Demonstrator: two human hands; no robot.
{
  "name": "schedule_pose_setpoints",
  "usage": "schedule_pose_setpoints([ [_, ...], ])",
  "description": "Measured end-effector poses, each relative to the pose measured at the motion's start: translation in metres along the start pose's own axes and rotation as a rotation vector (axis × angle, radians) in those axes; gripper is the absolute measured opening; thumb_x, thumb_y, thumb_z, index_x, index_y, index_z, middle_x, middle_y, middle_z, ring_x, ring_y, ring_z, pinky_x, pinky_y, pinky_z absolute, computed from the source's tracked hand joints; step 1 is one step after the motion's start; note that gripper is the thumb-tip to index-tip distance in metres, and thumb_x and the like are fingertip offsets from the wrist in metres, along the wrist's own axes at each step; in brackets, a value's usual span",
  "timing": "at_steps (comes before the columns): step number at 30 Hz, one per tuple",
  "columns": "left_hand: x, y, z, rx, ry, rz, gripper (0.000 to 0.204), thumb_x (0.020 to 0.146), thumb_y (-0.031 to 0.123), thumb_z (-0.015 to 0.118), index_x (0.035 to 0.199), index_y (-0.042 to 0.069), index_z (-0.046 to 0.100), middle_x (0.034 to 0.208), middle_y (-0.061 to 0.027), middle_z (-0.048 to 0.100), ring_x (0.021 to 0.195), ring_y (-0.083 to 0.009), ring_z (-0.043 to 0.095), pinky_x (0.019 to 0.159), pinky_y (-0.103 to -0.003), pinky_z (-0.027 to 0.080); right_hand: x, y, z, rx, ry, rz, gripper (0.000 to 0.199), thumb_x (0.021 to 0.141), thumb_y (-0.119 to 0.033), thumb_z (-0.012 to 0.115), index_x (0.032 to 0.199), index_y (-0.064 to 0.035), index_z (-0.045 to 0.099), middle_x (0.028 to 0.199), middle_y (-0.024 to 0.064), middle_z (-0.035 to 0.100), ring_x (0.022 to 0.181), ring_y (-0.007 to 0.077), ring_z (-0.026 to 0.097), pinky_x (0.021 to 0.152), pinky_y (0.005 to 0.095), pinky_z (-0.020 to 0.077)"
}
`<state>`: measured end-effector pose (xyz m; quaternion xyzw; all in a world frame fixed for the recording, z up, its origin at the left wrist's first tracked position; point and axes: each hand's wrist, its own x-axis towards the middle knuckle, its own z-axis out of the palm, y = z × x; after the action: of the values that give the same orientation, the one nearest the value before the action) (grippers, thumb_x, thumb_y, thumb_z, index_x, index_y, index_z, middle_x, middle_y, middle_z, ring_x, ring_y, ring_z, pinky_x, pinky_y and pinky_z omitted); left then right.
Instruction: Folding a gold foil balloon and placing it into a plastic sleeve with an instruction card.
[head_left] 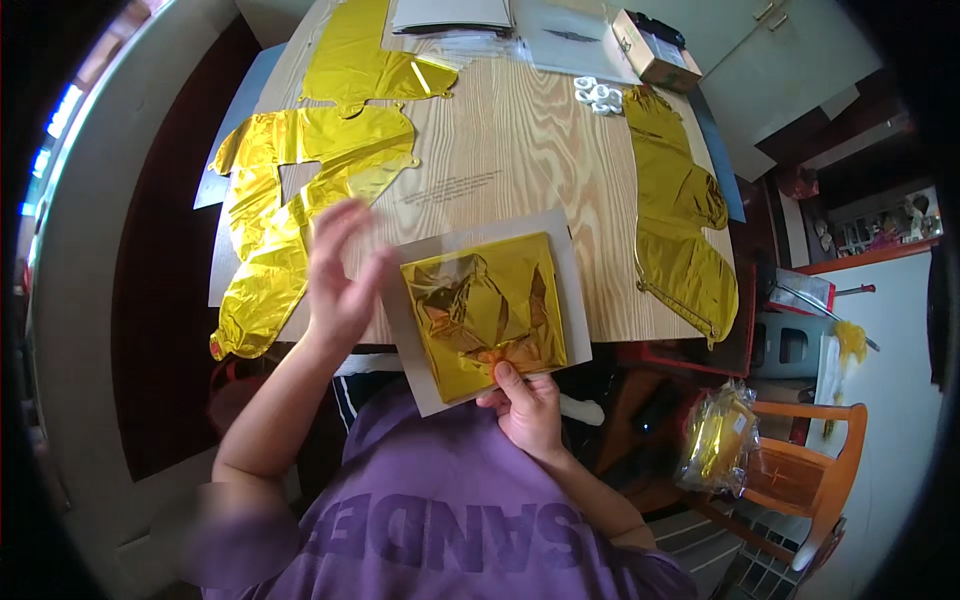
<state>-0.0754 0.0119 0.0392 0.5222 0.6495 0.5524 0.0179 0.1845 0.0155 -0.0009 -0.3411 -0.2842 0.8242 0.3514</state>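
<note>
From the head camera, looking down, I saw a person in a purple shirt (440, 520) seated at a pale wooden table (520, 150). The right hand (528, 405) pinched the lower edge of a grey card (575, 290), thumb on top, and a folded square of gold foil (487, 312) lay flat on that card, crinkled and shiny; the grip was clenched on the card and the foil's bottom edge together. The card hung partly over the near edge of the table, tilted a little to the left. The left hand (340, 275) was raised just beside the card's left edge, fingers spread and slightly blurred, palm turned toward the card, released and grasping nothing; I could not tell whether it touched the card. On the table's left side lay flat, uninflated gold foil balloons (300, 200), overlapping one another, with another gold piece (375, 60) further back. Along the right side a long gold foil balloon (680, 220) stretched from the far end toward the near edge. At the far end sat a small cardboard box (655, 50), a white plastic piece (598, 95) near it, and some papers (450, 15). Off to the right, well apart from the table, a clear bag of gold foil (718, 440) rested on a wooden chair (810, 470).
</note>
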Motion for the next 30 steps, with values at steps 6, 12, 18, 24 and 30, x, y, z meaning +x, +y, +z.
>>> schedule_pose_setpoints([
  [6, 0.005, 0.008, 0.004, -1.049, -0.176, -1.036, 0.051, 0.097, 0.021, 0.069, 0.141, 0.0, 0.052, 0.127, -0.0158, 0.062, 0.114, -0.0239, 0.063, 0.1, -0.04, 0.051, 0.003, 0.003, 0.015, -0.03, 0.028, -0.016, 0.018, 0.101, -0.017, 0.066, 0.114, -0.0051, 0.068, 0.104, 0.005, 0.072, 0.081, 0.0124, 0.07, 0.062, 0.0245, 0.0597],
  [12, -0.013, 0.019, -0.024, -1.082, -0.468, -1.115, 0.048, 0.092, 0.014, 0.074, 0.134, -0.003, 0.059, 0.124, -0.0123, 0.069, 0.11, -0.0239, 0.068, 0.097, -0.039, 0.054, -0.027, -0.001, -0.032, -0.04, -0.316, 0.166, 0.043, 0.096, -0.02, 0.073, 0.133, -0.0041, 0.058, 0.119, 0.0089, 0.067, 0.098, 0.0188, 0.069, 0.086, 0.0363, 0.059],
  [18, -0.032, 0.02, -0.034, -1.116, -0.648, -1.276, 0.046, 0.091, 0.008, 0.072, 0.133, -0.005, 0.06, 0.126, -0.0132, 0.069, 0.114, -0.0234, 0.067, 0.1, -0.038, 0.053, -0.01, -0.085, -0.078, -0.257, -0.354, 0.104, 0.086, 0.094, -0.069, 0.054, 0.143, 0.0028, 0.05, 0.126, 0.0137, 0.066, 0.11, 0.0224, 0.065, 0.101, 0.0405, 0.0497],
  [24, -0.042, 0.03, -0.022, -1.03, -0.583, -1.371, 0.049, 0.09, 0.018, 0.075, 0.132, -0.004, 0.059, 0.123, -0.0147, 0.069, 0.108, -0.0241, 0.07, 0.096, -0.039, 0.056, 0.022, -0.079, -0.018, -0.487, -0.011, 0.02, 0.044, 0.109, -0.035, 0.047, 0.132, -0.0005, 0.061, 0.114, 0.0044, 0.068, 0.105, 0.0118, 0.061, 0.097, 0.0281, 0.0457],
  [30, -0.092, 0.059, -0.07, -1.094, -0.468, -1.449, 0.039, 0.097, 0.025, 0.071, 0.125, 0.001, 0.063, 0.119, -0.0092, 0.07, 0.109, -0.0196, 0.067, 0.097, -0.035, 0.053, -0.042, -0.073, 0.007, -0.651, 0.053, 0.042, 0.03, 0.109, -0.024, 0.051, 0.088, -0.0031, 0.059, 0.081, -0.0082, 0.051, 0.078, 0.003, 0.044, 0.07, 0.0229, 0.0378],
])
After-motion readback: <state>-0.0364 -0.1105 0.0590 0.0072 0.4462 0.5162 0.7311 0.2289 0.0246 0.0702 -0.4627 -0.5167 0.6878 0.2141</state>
